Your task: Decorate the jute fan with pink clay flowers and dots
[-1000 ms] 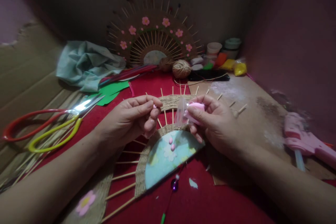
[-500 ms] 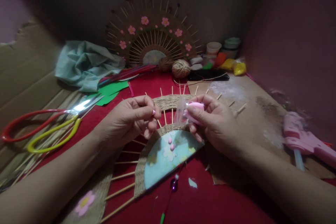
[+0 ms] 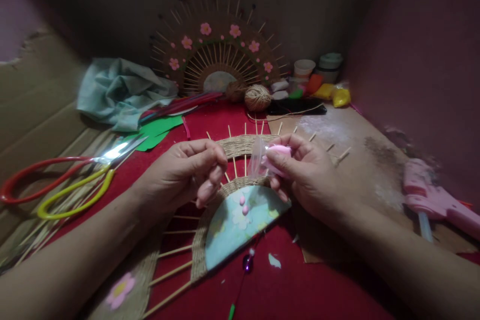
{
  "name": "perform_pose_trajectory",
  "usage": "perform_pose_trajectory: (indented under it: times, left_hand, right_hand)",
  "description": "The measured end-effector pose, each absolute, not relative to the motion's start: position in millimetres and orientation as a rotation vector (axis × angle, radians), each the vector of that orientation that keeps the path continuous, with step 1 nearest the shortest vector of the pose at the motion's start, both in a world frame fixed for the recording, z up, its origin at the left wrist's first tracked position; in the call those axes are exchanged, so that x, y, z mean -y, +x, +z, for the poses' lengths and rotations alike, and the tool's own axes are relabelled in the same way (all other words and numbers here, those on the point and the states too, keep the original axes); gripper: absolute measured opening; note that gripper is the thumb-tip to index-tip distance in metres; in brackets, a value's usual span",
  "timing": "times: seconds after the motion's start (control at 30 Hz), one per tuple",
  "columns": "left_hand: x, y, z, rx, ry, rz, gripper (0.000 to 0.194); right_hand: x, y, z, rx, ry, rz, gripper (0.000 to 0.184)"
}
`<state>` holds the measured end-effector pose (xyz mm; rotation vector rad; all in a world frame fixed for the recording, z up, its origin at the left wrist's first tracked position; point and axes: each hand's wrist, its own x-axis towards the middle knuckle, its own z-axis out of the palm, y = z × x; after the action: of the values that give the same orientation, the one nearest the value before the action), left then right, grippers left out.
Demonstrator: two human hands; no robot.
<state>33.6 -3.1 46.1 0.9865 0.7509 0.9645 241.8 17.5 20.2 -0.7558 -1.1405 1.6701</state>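
Observation:
My left hand (image 3: 191,167) hovers over the woven fan's left part, thumb and fingertips pinched together; what sits between them is hidden now. Gripped between thumb and fingers of my right hand (image 3: 305,170) is a small clear plastic bag of pink clay (image 3: 278,153), its loose mouth pointing left. Below both hands lies the woven fan (image 3: 200,245), with thin sticks and a light-blue half-round centre (image 3: 225,242). Two small pink clay balls (image 3: 243,205) rest on that centre. A pink flower with a yellow middle (image 3: 120,290) is on the fan's lower left band.
Red-and-yellow-handled scissors (image 3: 101,161) lie at left beside green paper (image 3: 157,132). A pink glue gun (image 3: 431,200) rests at right on cardboard (image 3: 363,185). Behind stand a finished flowered fan (image 3: 221,35), a twine ball (image 3: 258,98), bagged yellow clay (image 3: 341,96) and a cloth (image 3: 120,90).
The fingers of my left hand have rolled inward, and the bit of pink clay visible at their tips is now out of sight. My right hand stays nearly still with the bag.

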Motion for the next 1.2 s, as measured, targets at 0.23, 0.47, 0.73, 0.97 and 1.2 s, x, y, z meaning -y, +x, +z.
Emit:
perform_pose_trajectory:
  times: [0.23, 0.47, 0.73, 0.97, 1.2]
  left_hand:
    - [8, 32, 49, -0.736, 1.049, 0.838, 0.008]
    - [10, 29, 51, -0.894, 1.057, 0.921, 0.013]
    - [13, 29, 58, -0.926, 1.215, 0.672, 0.005]
    - [13, 24, 65, -0.980, 1.233, 0.468, 0.010]
    - [11, 27, 72, -0.929, 1.403, 0.164, 0.012]
  right_hand:
    - [-20, 242, 19, 1.141, -0.760, 1.672, 0.020]
    - [-20, 243, 20, 1.152, -0.763, 1.664, 0.020]
    - [-19, 243, 23, 1.143, -0.783, 1.666, 0.023]
    - [-19, 244, 22, 1.156, -0.770, 1.662, 0.022]
    - [-19, 244, 22, 1.171, -0.778, 1.653, 0.026]
